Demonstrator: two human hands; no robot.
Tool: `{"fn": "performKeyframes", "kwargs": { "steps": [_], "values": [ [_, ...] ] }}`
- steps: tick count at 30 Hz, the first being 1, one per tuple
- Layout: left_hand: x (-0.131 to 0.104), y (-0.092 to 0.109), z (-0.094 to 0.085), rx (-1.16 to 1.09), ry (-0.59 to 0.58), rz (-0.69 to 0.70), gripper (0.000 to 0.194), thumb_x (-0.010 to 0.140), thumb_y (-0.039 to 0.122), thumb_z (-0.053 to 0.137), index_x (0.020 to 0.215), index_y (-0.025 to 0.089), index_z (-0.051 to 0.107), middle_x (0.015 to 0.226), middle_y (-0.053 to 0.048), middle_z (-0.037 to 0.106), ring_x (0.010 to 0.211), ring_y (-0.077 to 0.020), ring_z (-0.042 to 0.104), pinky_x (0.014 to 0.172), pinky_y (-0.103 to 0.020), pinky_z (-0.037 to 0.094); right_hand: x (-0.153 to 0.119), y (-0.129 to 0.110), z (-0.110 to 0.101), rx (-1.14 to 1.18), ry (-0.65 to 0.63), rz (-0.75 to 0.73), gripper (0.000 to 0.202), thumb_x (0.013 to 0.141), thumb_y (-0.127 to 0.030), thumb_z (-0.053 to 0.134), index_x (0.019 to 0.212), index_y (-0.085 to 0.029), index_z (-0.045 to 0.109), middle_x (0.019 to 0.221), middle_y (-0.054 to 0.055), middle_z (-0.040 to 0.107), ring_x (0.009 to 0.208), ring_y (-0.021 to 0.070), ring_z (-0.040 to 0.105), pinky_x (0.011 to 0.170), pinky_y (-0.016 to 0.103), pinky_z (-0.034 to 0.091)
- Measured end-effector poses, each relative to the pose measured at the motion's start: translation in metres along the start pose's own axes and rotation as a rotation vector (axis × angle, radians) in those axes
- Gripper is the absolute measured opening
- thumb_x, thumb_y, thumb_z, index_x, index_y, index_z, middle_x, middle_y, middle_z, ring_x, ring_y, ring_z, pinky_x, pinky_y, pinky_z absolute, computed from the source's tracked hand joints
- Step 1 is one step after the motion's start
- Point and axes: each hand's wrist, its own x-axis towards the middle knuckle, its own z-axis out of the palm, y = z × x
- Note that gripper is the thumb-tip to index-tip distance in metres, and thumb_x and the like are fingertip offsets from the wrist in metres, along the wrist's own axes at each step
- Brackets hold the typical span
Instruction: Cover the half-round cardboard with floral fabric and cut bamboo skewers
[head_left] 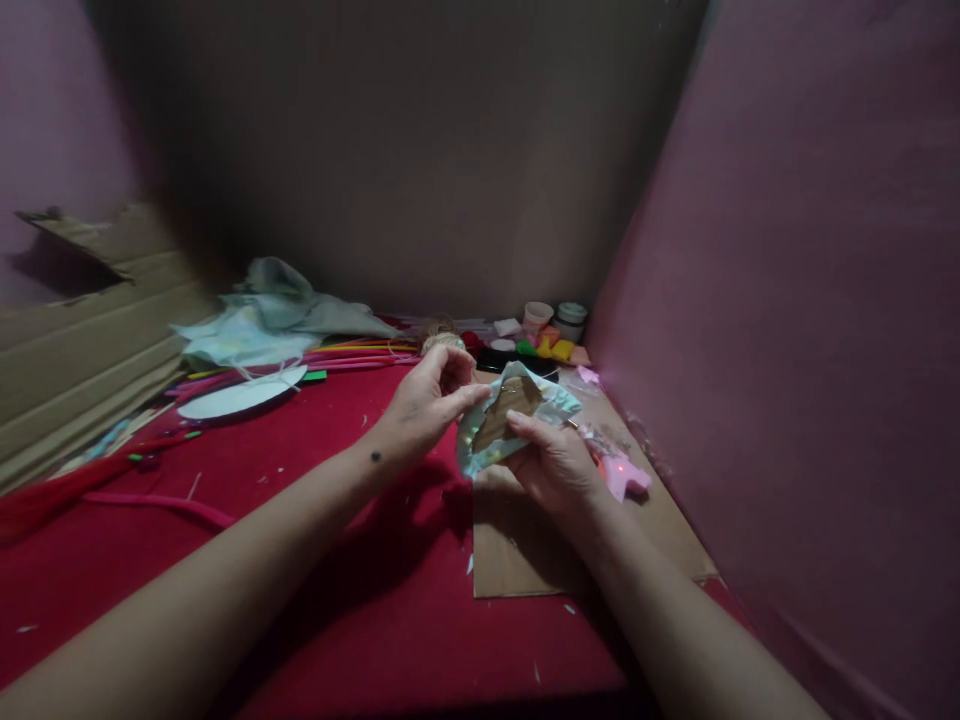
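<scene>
A small piece of brown cardboard [499,418] has pale blue-green patterned fabric [472,448] folded over its edges. My right hand [555,460] holds it from the lower right, thumb on the cardboard and fingers hidden beneath. At the upper left edge of the fabric is my left hand [442,390], its fingers curled and its thumb against the cloth. The piece is raised above a flat cardboard sheet [517,560]. Just right of my right hand, a pink glue gun [624,476] lies on that sheet.
Crumpled pale fabric [274,310] and a white oval piece [244,394] lie at the back left. Twine [444,334], small tubs [571,318] and coloured blocks [559,349] stand at the back. Cardboard [90,330] leans left; a pink wall [810,330] rises right.
</scene>
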Motion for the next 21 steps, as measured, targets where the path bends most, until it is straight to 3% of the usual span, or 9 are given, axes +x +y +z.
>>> {"fn": "performKeyframes", "kwargs": {
  "steps": [3, 7, 12, 15, 18, 21],
  "values": [
    [0.002, -0.003, 0.001, -0.021, -0.101, -0.107, 0.024, 0.078, 0.034, 0.062, 0.088, 0.015, 0.052, 0.078, 0.000, 0.053, 0.066, -0.0116, 0.049, 0.058, -0.025, 0.041, -0.001, 0.000, -0.001, -0.016, -0.022, -0.011, 0.036, 0.068, -0.013, 0.067, 0.102, -0.023, 0.065, 0.089, 0.001, 0.072, 0.089, 0.0186, 0.067, 0.081, 0.034, 0.053],
    [0.000, -0.011, 0.005, 0.048, -0.072, -0.043, 0.025, 0.078, 0.033, 0.060, 0.094, 0.017, 0.049, 0.082, -0.001, 0.053, 0.072, -0.0134, 0.051, 0.064, -0.028, 0.043, -0.002, -0.001, -0.002, -0.027, -0.010, -0.007, 0.034, 0.068, -0.014, 0.067, 0.101, -0.023, 0.066, 0.089, 0.002, 0.073, 0.088, 0.0189, 0.066, 0.080, 0.034, 0.054],
    [-0.001, -0.009, 0.001, 0.101, -0.074, -0.026, 0.044, 0.072, 0.037, 0.070, 0.106, 0.017, 0.050, 0.087, -0.001, 0.054, 0.075, -0.0142, 0.053, 0.069, -0.029, 0.045, -0.003, -0.002, 0.000, -0.026, -0.039, 0.031, 0.033, 0.069, -0.013, 0.068, 0.100, -0.023, 0.066, 0.089, 0.001, 0.072, 0.083, 0.0173, 0.066, 0.076, 0.033, 0.053],
    [-0.002, 0.002, -0.001, 0.196, -0.048, 0.044, 0.030, 0.078, 0.039, 0.064, 0.097, 0.016, 0.061, 0.086, -0.003, 0.058, 0.077, -0.0154, 0.055, 0.069, -0.029, 0.044, -0.005, 0.001, 0.003, -0.037, -0.018, 0.047, 0.034, 0.066, -0.011, 0.069, 0.098, -0.023, 0.067, 0.083, -0.001, 0.071, 0.074, 0.0153, 0.064, 0.073, 0.032, 0.053],
    [-0.003, 0.010, 0.001, 0.257, 0.029, 0.093, 0.015, 0.080, 0.029, 0.061, 0.081, 0.015, 0.067, 0.080, -0.003, 0.062, 0.075, -0.0148, 0.056, 0.068, -0.028, 0.044, -0.006, 0.003, 0.005, -0.063, -0.006, 0.055, 0.032, 0.065, -0.010, 0.069, 0.094, -0.023, 0.068, 0.086, 0.000, 0.072, 0.075, 0.0155, 0.065, 0.073, 0.031, 0.053],
    [-0.006, 0.010, 0.004, 0.271, 0.095, 0.137, 0.013, 0.083, 0.021, 0.056, 0.076, 0.015, 0.066, 0.073, -0.002, 0.063, 0.068, -0.0133, 0.057, 0.065, -0.026, 0.045, -0.006, 0.006, 0.006, -0.085, -0.004, 0.065, 0.028, 0.065, -0.011, 0.069, 0.091, -0.022, 0.068, 0.089, 0.001, 0.072, 0.080, 0.0167, 0.065, 0.074, 0.032, 0.053]
  ]
}}
